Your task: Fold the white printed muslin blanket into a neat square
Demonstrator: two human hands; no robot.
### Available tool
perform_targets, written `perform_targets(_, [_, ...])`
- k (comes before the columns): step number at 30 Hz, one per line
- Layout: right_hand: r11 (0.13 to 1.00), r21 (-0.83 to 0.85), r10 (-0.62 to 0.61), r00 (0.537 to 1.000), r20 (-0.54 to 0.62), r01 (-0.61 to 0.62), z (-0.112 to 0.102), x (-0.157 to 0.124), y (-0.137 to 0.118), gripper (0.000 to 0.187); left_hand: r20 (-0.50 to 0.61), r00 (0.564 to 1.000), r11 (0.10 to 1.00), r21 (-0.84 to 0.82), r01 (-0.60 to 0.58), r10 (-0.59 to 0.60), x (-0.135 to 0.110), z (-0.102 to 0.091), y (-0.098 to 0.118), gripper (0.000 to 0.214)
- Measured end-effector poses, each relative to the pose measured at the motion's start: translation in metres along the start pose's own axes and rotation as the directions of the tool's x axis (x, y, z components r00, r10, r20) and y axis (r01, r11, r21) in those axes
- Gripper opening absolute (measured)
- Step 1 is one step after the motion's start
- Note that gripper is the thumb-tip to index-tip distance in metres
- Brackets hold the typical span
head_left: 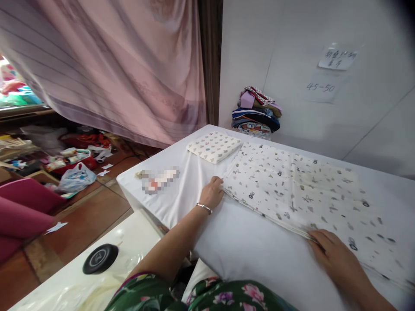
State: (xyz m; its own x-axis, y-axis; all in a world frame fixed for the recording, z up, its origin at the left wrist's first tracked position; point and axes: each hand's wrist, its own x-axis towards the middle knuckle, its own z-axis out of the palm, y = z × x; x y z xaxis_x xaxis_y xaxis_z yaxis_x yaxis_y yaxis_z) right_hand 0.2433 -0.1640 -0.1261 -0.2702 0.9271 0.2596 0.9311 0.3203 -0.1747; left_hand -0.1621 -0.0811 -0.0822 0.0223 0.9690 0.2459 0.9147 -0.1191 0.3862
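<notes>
Floral sleeve [207,298] fills the near edge of my view. Beyond it the right hand [335,257] lies flat, fingers [316,236] spread open on the near edge of the printed cloth [301,190], I judge to pin its layers. Left hand [212,193] sits at the cloth's left corner, fingers curled; I cannot tell whether they pinch it. Bare white tabletop [253,250] gives room near and left; a folded cloth [214,147] and a clothes stack [256,114] crowd the far side.
</notes>
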Motion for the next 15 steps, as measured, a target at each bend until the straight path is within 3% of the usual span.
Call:
perform_targets(5, [0.999, -0.049, -0.011, 1.0, 0.023, 0.012, 0.0, 0.001, -0.001, 0.033, 0.016, 0.966, 0.966, 0.012, 0.256, -0.257, -0.001, -0.001, -0.002, 0.024])
perform_targets(8, [0.996, -0.059, -0.059, 0.997, 0.04, 0.062, -0.003, 0.007, -0.015, 0.036, 0.08, 0.957, 0.956, 0.115, 0.271, -0.28, -0.002, 0.003, 0.002, 0.024])
perform_targets(11, [0.993, 0.004, -0.121, 0.99, 0.066, 0.121, -0.009, 0.027, -0.05, 0.037, 0.089, 0.962, 0.955, 0.179, 0.238, -0.256, -0.002, 0.007, 0.008, 0.027])
perform_targets(15, [0.955, 0.166, -0.262, 0.961, 0.083, 0.246, -0.008, 0.08, -0.121, 0.033, 0.09, 0.962, 0.954, 0.184, 0.237, -0.257, -0.002, 0.01, 0.015, 0.029])
